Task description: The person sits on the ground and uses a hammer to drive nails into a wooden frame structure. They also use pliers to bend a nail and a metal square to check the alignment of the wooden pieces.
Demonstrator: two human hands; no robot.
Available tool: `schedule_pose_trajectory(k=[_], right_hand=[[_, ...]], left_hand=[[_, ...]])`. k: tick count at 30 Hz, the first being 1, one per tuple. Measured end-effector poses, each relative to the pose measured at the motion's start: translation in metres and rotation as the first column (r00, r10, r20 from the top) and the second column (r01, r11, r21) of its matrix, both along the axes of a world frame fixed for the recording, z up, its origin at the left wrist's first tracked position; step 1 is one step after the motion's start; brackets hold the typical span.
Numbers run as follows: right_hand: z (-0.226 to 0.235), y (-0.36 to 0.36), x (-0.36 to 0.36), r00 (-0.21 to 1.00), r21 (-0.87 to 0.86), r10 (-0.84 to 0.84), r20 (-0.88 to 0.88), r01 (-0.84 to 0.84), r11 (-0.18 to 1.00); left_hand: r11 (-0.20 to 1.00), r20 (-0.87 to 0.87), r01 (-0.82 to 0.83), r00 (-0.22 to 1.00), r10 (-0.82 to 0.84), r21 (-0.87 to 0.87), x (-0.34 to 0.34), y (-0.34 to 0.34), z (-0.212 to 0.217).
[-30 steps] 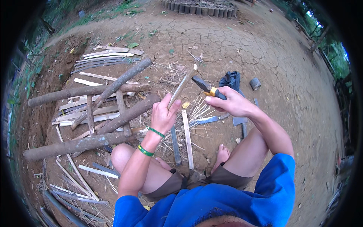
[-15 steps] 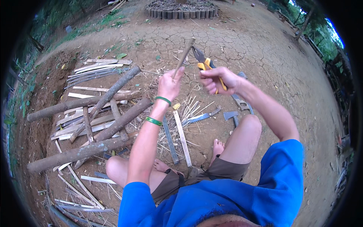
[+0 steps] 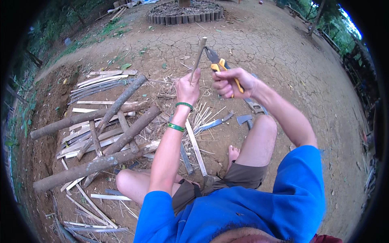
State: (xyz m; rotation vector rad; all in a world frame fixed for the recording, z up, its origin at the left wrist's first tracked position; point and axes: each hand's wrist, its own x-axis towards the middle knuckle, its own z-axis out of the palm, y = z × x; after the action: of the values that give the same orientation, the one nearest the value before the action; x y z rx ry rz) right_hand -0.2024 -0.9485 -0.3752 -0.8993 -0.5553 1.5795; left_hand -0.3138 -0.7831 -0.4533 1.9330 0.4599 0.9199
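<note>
- Our left hand (image 3: 187,87) is clenched round a thin wooden stick (image 3: 198,56), held upright out in front of us, its top end pointing away over the cracked dirt.
- Our right hand (image 3: 230,82) grips the yellow handles of the pliers (image 3: 214,61), squeezed shut in the fist; the dark nose sits just beside the upper part of the stick, and we cannot tell whether it touches.
- Two green bands (image 3: 180,116) ring our left wrist.
- We judge we are about to nip or trim the stick near its top; that calls for bringing the nose squarely onto the wood and keeping the stick steady.
- Below the hands, a knife (image 3: 212,124) and a hatchet head (image 3: 244,119) lie on the ground among splinters.
- To our left, logs (image 3: 97,164) cross over flat slats (image 3: 97,81).
- Far ahead, a ring of short posts (image 3: 184,16) holds soil.
</note>
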Motion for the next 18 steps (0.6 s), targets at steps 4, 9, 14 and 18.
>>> schedule_pose_trajectory(k=[4, 9, 14, 18], right_hand=[[0.022, -0.009, -0.008, 0.149, -0.085, 0.055, 0.987, 0.201, 0.976], [0.072, -0.019, 0.049, -0.963, 0.348, -0.191, 0.189, -0.116, 0.93], [0.013, -0.007, -0.056, 0.526, 0.057, -0.217, 0.822, 0.304, 0.951], [-0.005, -0.031, -0.064, 0.754, 0.03, -0.046, 0.655, 0.034, 0.999]], left_hand=[[0.993, -0.053, 0.113, 0.992, -0.112, 0.02, -0.018, 0.021, -0.013], [0.992, -0.052, 0.119, 0.991, -0.12, -0.031, -0.023, -0.007, -0.01], [0.971, 0.121, 0.207, 0.974, -0.193, -0.12, -0.031, -0.005, -0.025], [0.888, 0.088, 0.446, 0.894, -0.438, -0.109, -0.058, 0.008, -0.051]])
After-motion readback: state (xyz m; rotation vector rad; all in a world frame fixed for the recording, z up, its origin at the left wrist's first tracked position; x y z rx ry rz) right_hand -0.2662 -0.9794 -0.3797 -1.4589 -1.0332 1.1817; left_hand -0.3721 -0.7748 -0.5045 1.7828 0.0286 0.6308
